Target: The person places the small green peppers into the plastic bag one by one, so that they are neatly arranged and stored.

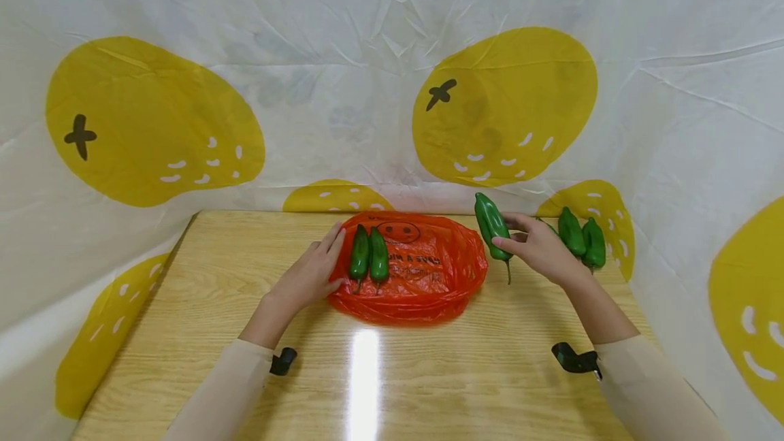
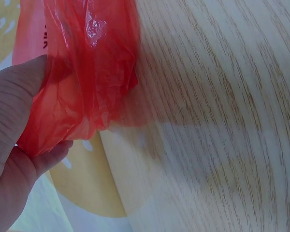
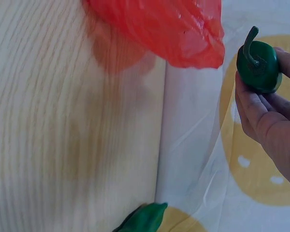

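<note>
A red plastic bag (image 1: 422, 298) with a printed pig face lies spread on the wooden table. Side by side on its left part rest two green peppers (image 1: 359, 252). My left hand (image 1: 310, 269) holds the bag's left edge, thumb nearer me and fingers towards the back; in the left wrist view the red film (image 2: 82, 92) lies between thumb and fingers. Right of the bag, my right hand (image 1: 535, 247) pinches another green pepper (image 1: 491, 223) between thumb and fingers, held up with its stem downward. In the right wrist view this pepper (image 3: 257, 72) shows its stem end.
Beyond my right hand, more green peppers (image 1: 571, 231) lie at the table's right back, one partly hidden by the hand. A white cloth (image 1: 343, 121) with yellow fruit prints hangs behind the wooden table (image 1: 233, 250) and along both sides.
</note>
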Demonstrator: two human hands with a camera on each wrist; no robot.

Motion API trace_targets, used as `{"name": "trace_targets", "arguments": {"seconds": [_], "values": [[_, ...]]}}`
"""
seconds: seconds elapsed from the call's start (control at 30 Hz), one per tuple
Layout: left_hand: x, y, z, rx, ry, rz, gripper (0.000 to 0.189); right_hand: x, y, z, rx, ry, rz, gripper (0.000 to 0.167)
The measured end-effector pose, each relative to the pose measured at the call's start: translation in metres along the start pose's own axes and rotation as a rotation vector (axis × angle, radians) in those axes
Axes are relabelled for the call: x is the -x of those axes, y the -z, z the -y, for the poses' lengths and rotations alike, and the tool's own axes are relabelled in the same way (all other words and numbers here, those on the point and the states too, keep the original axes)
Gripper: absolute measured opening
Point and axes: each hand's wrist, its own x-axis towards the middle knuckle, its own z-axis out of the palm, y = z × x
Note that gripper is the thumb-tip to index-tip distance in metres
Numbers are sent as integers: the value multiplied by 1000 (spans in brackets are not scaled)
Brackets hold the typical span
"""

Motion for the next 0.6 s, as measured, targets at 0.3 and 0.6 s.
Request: {"name": "trace_targets", "arguments": {"seconds": [0.3, 0.6], "values": [[-1, 1, -1, 1, 9, 14, 104, -16, -16, 22, 4, 91, 58, 58], [-4, 1, -3, -5, -18, -15, 104, -35, -34, 35, 17, 169, 135, 56]]}}
